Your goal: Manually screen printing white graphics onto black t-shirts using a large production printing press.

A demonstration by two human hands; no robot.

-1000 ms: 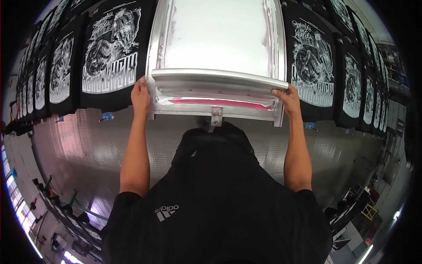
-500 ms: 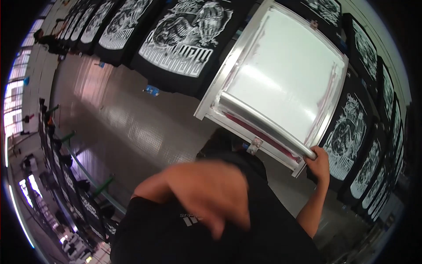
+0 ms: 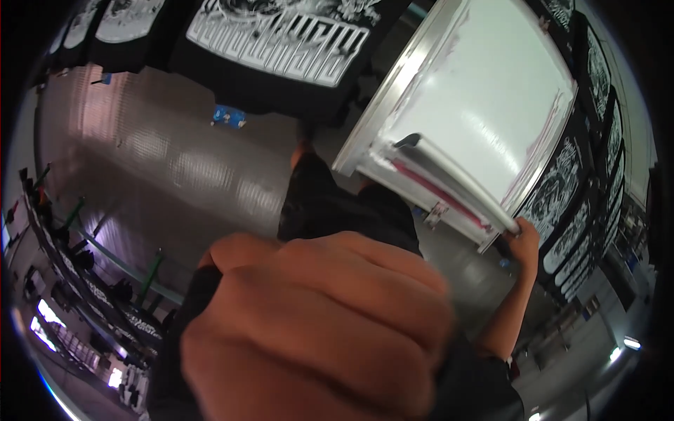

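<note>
My right hand (image 3: 523, 243) is closed around the near right end of a long metal-handled squeegee (image 3: 460, 179). The squeegee lies slantwise along the near side of a screen-printing frame (image 3: 393, 91), its far left end standing up a little. Pale mesh (image 3: 484, 98) fills the frame, with dark red ink smears along the near edge. Very close to the camera, my left hand (image 3: 323, 316) has its fingers curled and pressed together, knuckles showing. Its palm is hidden, so I cannot make out whether anything is in it.
Black shirts with white prints (image 3: 281, 49) lie in a row at the upper left, and more shirts (image 3: 554, 175) run down the right. A shiny grey floor (image 3: 175, 154) spreads at left, beside a rack with green bars (image 3: 151, 274). A blue clamp-like part (image 3: 229, 116) sits under one shirt.
My left hand has come up close to the camera and covers much of the lower middle. The squeegee's left end has lifted. The view has shifted, and my right hand keeps its grip.
</note>
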